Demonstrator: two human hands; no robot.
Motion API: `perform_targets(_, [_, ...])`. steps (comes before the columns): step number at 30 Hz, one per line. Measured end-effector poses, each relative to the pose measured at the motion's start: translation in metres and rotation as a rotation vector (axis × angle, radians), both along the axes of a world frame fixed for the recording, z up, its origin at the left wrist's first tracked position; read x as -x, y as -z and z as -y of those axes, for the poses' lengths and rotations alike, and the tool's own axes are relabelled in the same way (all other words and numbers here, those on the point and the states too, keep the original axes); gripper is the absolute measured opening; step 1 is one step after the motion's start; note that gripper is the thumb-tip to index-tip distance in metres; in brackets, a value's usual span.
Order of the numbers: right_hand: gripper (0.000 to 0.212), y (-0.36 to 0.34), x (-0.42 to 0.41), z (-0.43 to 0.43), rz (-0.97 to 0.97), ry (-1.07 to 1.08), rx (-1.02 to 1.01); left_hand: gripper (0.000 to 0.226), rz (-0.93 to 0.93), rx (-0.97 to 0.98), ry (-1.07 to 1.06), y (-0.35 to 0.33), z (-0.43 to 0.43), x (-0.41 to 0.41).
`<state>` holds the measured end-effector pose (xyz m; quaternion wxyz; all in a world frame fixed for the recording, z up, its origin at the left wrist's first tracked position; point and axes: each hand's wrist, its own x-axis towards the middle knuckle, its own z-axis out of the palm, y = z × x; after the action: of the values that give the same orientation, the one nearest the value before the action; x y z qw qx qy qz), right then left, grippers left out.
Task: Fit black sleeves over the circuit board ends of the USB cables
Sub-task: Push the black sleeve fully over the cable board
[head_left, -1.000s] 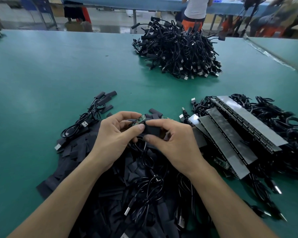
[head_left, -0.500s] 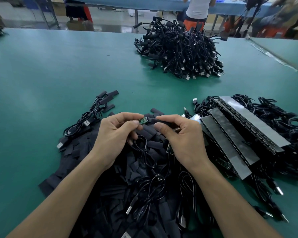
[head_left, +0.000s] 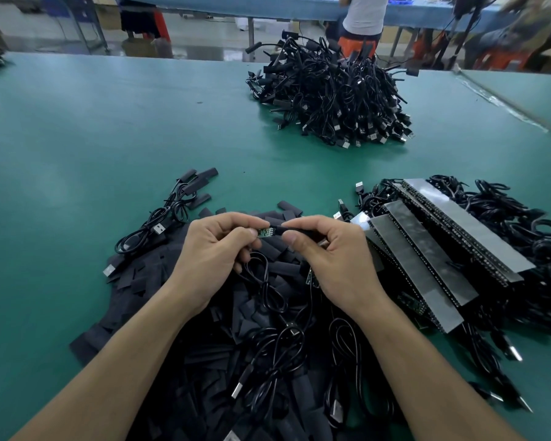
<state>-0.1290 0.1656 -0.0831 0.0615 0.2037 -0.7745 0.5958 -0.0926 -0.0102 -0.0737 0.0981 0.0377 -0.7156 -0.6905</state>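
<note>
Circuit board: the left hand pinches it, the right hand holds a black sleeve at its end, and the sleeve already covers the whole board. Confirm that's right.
One detail is wrong: the sleeve does not cover the board. The head view shows the circuit board bare and green between the hands. The left hand does pinch it, and the right hand holds the black sleeve at its end.

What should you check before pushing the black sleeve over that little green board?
1. Left hand pinches the circuit board: ok.
2. Right hand pinches the black sleeve: ok.
3. Sleeve end faces the board end: ok.
4. Sleeve mouth open wide enough: cannot tell.
5. Board covered by sleeve: not ok, green shows bare.
6. USB cable hangs loose below the hands: ok.
</note>
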Motion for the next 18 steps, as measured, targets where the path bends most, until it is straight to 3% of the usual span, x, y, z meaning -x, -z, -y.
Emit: perform_targets(18, [0.015,0.004,0.0025,-0.0012,0.021,-0.038,0.027,0.033,0.034,0.014,-0.002,-0.0005,-0.0016,0.001])
